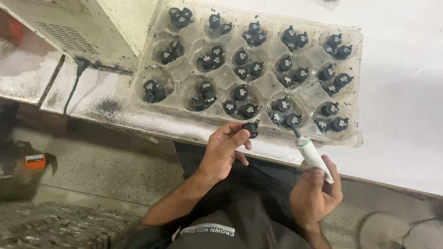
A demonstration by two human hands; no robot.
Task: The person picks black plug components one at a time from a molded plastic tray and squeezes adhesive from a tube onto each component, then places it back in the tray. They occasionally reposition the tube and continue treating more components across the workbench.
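Note:
My left hand (224, 150) pinches a small black plastic part (251, 128) between thumb and fingers, just below the front edge of a clear plastic tray (272, 83). The tray lies on a white worktable (406, 92), and each of its round pockets holds two or three similar black parts (244, 62). In my right hand (316, 191) is a small white tube with a green band (311, 154). Its dark nozzle points up toward the tray's front edge, a short way right of the held part.
A cream metal box (92, 27) with vent slots stands at the table's back left, with a black cable (74, 83) running down from it. Below the table is a concrete floor with a small orange object (35, 161) at the left. My dark clothing fills the bottom centre.

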